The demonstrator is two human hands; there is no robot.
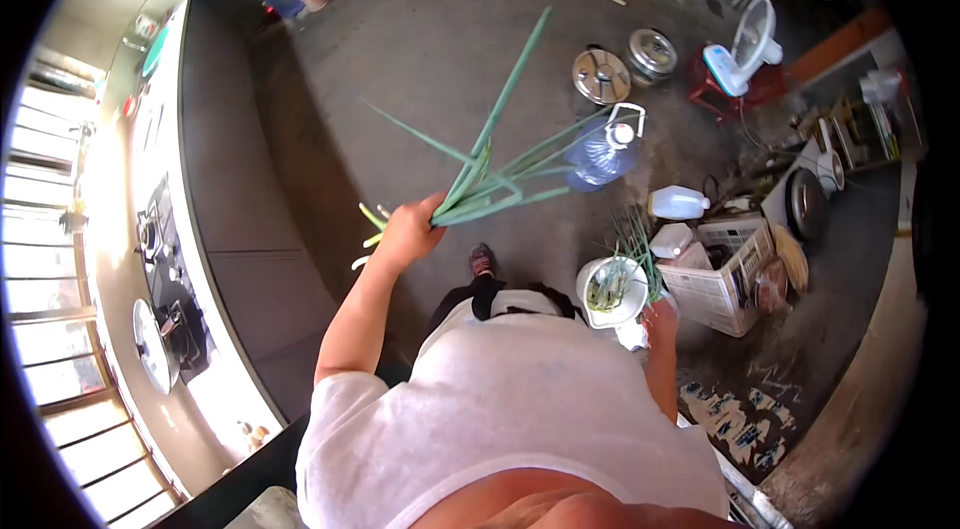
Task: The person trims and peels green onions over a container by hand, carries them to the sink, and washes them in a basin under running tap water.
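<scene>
My left hand is wrapped round a bunch of green onions. Their long green leaves fan out ahead and to the right, while the pale root ends stick out to the left of the fist. Low on my right side, my right hand is closed on thin, dark green onion leaves beside a white bucket. Some of those leaves reach up past the rim. Inside the bucket lie green and yellowish scraps. The right fingers are partly hidden.
A large water jug stands on the floor ahead, near two lidded pots. To the right are a cardboard box, a plastic jug and a fan. A counter with a stove runs along the left.
</scene>
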